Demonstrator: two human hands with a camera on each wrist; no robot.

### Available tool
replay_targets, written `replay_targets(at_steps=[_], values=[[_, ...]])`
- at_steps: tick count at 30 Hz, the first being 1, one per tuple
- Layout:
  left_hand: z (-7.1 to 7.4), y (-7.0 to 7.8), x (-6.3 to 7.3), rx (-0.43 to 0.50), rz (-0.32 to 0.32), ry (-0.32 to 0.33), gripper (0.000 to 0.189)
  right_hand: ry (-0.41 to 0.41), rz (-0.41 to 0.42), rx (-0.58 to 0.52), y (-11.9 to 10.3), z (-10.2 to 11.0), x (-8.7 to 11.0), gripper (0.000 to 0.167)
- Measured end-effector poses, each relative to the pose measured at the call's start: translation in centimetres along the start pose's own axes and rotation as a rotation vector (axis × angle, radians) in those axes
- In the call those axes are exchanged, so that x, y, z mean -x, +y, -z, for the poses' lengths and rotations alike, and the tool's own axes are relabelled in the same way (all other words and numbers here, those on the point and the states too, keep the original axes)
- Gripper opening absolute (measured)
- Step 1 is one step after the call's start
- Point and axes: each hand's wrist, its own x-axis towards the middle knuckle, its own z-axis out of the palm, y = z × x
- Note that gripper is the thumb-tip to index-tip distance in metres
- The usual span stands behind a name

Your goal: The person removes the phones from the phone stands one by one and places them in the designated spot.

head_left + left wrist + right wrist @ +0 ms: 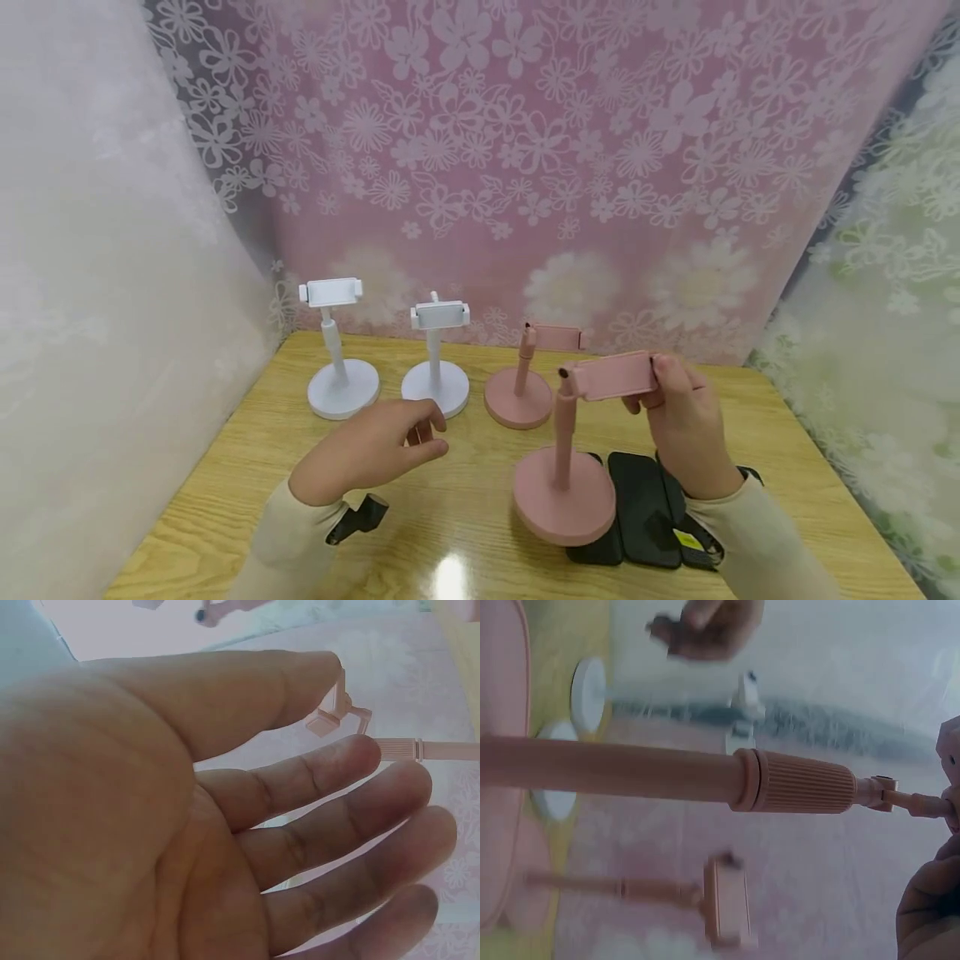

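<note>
My right hand (688,421) pinches the right end of the clamp on a pink phone stand (562,496). In the head view this stand's round base overlaps the black phones (643,508) lying behind it. The right wrist view shows the same stand's ribbed collar (804,781) and pole close up, with my fingers (934,900) at the clamp edge. My left hand (372,446) hovers over the table's left half, palm turned inward, with nothing in it. The left wrist view shows its fingers (337,825) loosely extended, apart from each other.
Along the table's back stand two white phone stands (342,390) and a second pink phone stand (517,398). A floral pink curtain (465,167) hangs behind the wooden table (247,467). Pale curtains (885,375) close in both sides. A yellow label (687,540) shows near my right wrist.
</note>
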Motion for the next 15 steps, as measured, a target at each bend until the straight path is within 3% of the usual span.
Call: replay_targets(at_steps=[4, 11, 15], values=[[0.0, -0.2, 0.2, 0.011, 0.008, -0.003, 0.017, 0.081, 0.016, 0.120, -0.3, 3.7, -1.0, 0.035], [-0.2, -0.3, 0.3, 0.038, 0.006, -0.020, 0.020, 0.236, 0.026, 0.589, 2.5, 9.7, -1.8, 0.039], [-0.2, -0.4, 0.2, 0.046, 0.008, -0.029, 0.021, 0.280, -0.017, 0.778, 4.6, 12.0, -1.7, 0.040]])
